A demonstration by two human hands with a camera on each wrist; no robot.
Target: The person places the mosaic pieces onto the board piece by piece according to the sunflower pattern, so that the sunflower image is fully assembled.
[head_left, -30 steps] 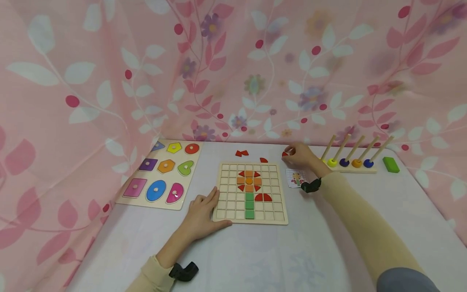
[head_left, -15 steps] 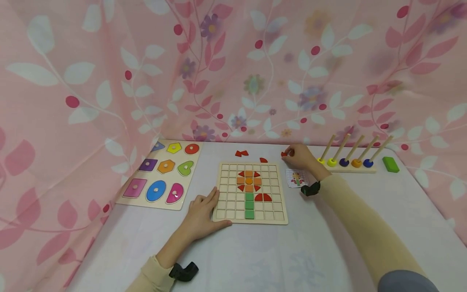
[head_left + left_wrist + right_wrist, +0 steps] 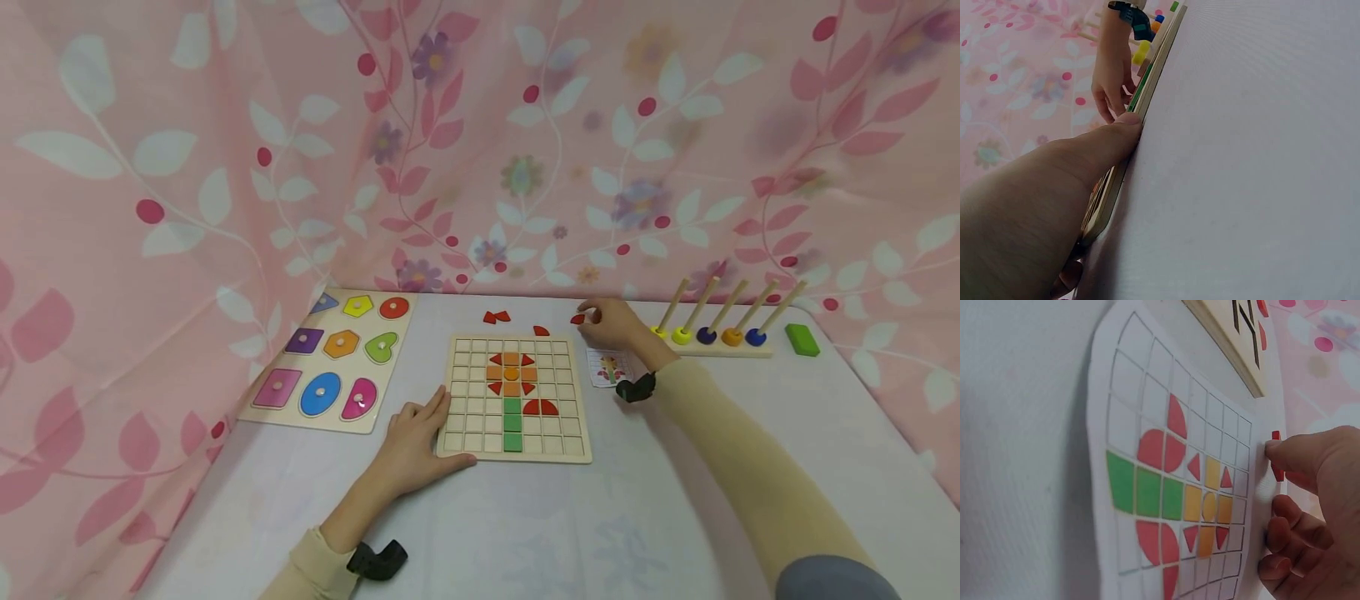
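Observation:
My left hand (image 3: 411,446) lies at the near left corner of a square wooden grid board (image 3: 468,417), index finger along its left side and thumb along the near edge. On the board, orange squares, an orange disc and red triangles form a flower above a green stem (image 3: 512,422). Two red quarter-circles (image 3: 541,407) sit right of the stem. Beyond the board's far right corner, my right hand (image 3: 611,323) pinches a small red piece (image 3: 577,319), partly hidden by the thumb in the right wrist view. A pattern card (image 3: 1147,487) lies below that hand.
Loose red pieces (image 3: 497,317) and a red quarter-circle (image 3: 541,331) lie behind the board. A shape puzzle (image 3: 352,367) is at the left. At the right stand a peg stand (image 3: 738,351) with coloured rings and a green block (image 3: 802,339).
My right hand has shifted slightly left along the table with the red piece at its fingertips. The left hand and the board stay in place.

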